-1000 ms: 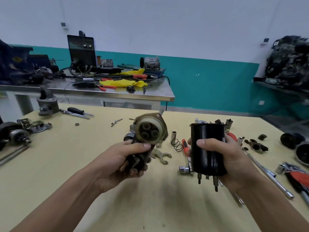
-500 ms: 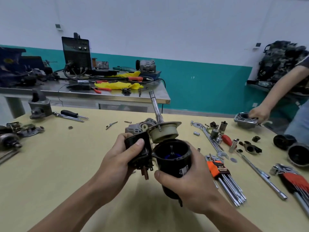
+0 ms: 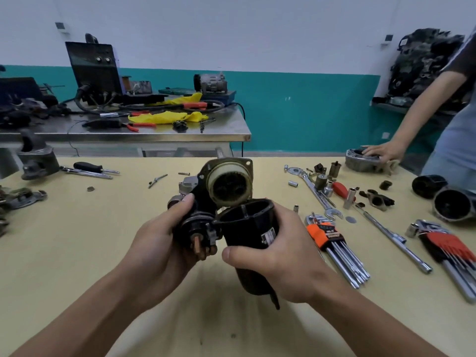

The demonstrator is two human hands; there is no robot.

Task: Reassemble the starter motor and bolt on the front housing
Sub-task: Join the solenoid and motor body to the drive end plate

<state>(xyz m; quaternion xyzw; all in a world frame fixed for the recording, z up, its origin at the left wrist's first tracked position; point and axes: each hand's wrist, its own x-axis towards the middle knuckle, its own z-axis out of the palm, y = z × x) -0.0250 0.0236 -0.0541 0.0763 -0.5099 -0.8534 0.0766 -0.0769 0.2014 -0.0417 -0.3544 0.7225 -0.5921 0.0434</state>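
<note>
Above the yellow worktable (image 3: 77, 253), I see both hands holding the starter motor's 2 halves clear of the surface, close to the middle of my view. The left hand (image 3: 159, 243) has its fingers curled under the solenoid and gear assembly (image 3: 203, 202), with the thumb pressed on top. A copper terminal points back toward the camera, and the cream gear ring (image 3: 228, 184) faces me with dark gears inside it. The right hand (image 3: 280, 261) is wrapped round the black motor casing (image 3: 247, 225), thumb across the near side and fingers round the far side. The casing's open mouth tilts up just beneath the gear ring, and I cannot tell whether the 2 parts touch. The front housing (image 3: 360, 161) lies at the far right edge of the table, well apart from them, with another person's hand (image 3: 381, 152) resting flat on it. To the right of the casing lie an orange-holdered hex key set (image 3: 332, 243), a long spanner (image 3: 319, 197), scattered sockets and a red hex key set (image 3: 448, 251). Behind the table stands a steel bench (image 3: 154, 136) carrying a yellow cloth (image 3: 167, 117).
</note>
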